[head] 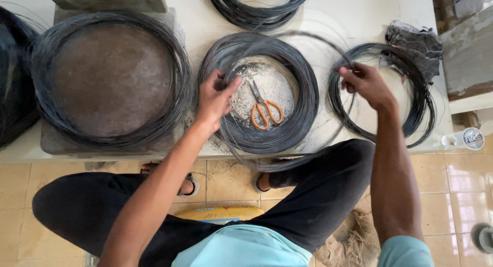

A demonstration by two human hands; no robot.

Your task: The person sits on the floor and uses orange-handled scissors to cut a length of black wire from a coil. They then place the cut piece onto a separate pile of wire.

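A: Start at the left edge of the frame. What's there?

B: A dark mass of wire [13, 77] cut off by the edge. Just right of it, a large wire coil [110, 77] wrapped around a rusty brown round disc [110, 77], sitting on the pale counter [334, 20].

A: And the left hand?

B: The left hand [215, 97] is left of centre, fingers pinched around strands at the inner left rim of the middle coil [259, 92]. That coil lies flat on the counter at the centre of the frame.

A: Anything inside it?

B: Orange-handled scissors [263, 107], lying closed on the dusty counter in the coil's open middle, just right of the left hand and not touching it.

A: What about the blurred arc?

B: A loose loop of wire [287, 161] sweeps from the left hand, down past the counter's front edge over the person's dark trousers [328, 195], and up to the right hand. It is motion-blurred, so I can't tell how many strands it has.

A: The right hand?

B: The right hand [365, 82] is right of centre, raised, closed on that loop at its top. Under and around it lies a thinner coil [418, 108] on the counter's right end.

A: Further right?

B: A crumpled grey rag [416, 43] at the upper right, touching the thinner coil. Another coil [257, 7] is cut off at the top centre. Tan floor tiles [462, 195] fill the bottom.
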